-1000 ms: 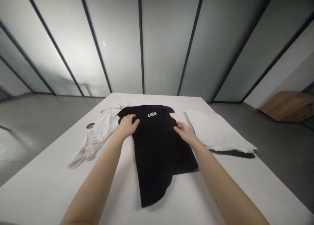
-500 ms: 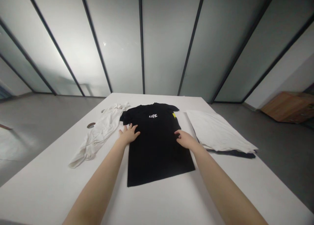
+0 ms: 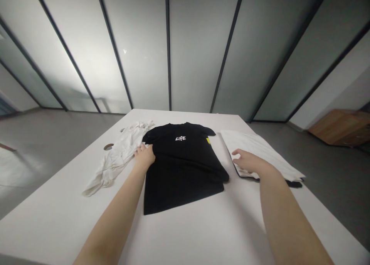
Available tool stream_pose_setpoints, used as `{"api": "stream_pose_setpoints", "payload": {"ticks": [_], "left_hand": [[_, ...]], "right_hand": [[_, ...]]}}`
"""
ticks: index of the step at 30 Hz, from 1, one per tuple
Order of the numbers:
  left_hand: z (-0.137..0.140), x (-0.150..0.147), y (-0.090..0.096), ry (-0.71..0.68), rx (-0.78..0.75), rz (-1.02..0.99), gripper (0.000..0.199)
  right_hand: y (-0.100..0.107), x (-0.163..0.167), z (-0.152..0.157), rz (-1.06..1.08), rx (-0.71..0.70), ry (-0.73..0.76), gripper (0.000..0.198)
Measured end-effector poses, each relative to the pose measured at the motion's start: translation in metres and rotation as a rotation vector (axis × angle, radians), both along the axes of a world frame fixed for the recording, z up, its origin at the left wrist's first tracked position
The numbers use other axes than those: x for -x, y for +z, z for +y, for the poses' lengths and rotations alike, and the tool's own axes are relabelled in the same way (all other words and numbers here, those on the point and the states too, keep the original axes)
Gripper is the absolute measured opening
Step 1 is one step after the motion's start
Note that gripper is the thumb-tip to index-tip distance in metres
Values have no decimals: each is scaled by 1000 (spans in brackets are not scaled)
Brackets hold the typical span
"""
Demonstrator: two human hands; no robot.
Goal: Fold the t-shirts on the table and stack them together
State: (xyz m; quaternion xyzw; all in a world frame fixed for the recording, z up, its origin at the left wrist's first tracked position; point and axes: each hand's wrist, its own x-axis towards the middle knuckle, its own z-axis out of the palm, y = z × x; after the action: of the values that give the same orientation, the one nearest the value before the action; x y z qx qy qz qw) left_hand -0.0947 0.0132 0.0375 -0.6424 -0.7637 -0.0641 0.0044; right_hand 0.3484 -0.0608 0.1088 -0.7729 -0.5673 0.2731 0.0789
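Observation:
A black T-shirt (image 3: 179,153) with small white lettering on the chest lies on the table, collar at the far end. Its right lower side is rumpled into a fold, and the right part of the hem slants upward. My left hand (image 3: 145,156) rests at the shirt's left edge just below the sleeve, fingers stretched out toward the white garment. My right hand (image 3: 248,161) hovers off the shirt's right side, over the near left edge of a folded white cloth (image 3: 260,147). Its thumb and index finger are apart, and nothing shows between them.
A crumpled white garment (image 3: 121,153) lies to the left, beside a round hole (image 3: 108,146) in the white table (image 3: 185,238). Dark cloth (image 3: 295,184) shows under the folded white one. Frosted glass panels (image 3: 196,57) stand behind; a brown wooden piece (image 3: 341,128) is on the right.
My right hand has left the shirt's right edge and moved right. My left hand has shifted slightly left. The shirt's right lower side has bunched up, and its hem moved left.

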Motion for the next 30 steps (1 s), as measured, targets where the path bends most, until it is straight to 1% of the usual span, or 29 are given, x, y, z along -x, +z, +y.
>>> {"api": "stream_pose_setpoints", "payload": {"ticks": [2, 3, 4, 5, 7, 8, 10, 12, 14, 16, 19, 22, 26, 28, 30], "left_hand": [[-8, -23, 4, -20, -98, 9, 52], [-13, -35, 5, -66, -117, -3, 50], [-19, -49, 5, -118, -115, -23, 49], [-25, -61, 3, -161, -95, -44, 49], [-35, -82, -4, -216, -4, -65, 56], [-40, -89, -9, -236, 35, -59, 62], [-44, -94, -19, -266, 81, -37, 71], [-43, -92, -26, -288, 90, -23, 75], [-37, -85, -30, -314, 94, -23, 76], [-29, -79, -31, -337, 91, -21, 75], [-15, -73, -30, -358, 87, -16, 75], [0, -67, -28, -392, 94, -8, 75], [21, -53, -23, -479, 85, -21, 69], [27, -47, -19, -525, 39, -71, 65], [27, -42, -16, -566, -54, -140, 59]], "right_hand": [[-1, 21, 0, -7, -146, 96, 37], [-3, 35, 0, 12, -204, 157, 33], [-5, 50, 0, 47, -230, 225, 30], [-9, 65, -1, 82, -219, 304, 29], [-17, 91, -3, 100, -105, 461, 25], [-22, 101, -4, 84, -45, 512, 25], [-32, 111, -4, 18, 18, 538, 29], [-41, 110, -1, -80, -17, 495, 41], [-48, 102, 4, -154, -70, 442, 55], [-55, 91, 10, -174, -105, 416, 62], [-65, 71, 19, -149, -159, 412, 61], [-76, 55, 25, -87, -243, 445, 63], [-88, 46, 25, 23, -336, 491, 69], [-89, 46, 20, 60, -337, 489, 66], [-87, 46, 13, 81, -307, 479, 63]]}}
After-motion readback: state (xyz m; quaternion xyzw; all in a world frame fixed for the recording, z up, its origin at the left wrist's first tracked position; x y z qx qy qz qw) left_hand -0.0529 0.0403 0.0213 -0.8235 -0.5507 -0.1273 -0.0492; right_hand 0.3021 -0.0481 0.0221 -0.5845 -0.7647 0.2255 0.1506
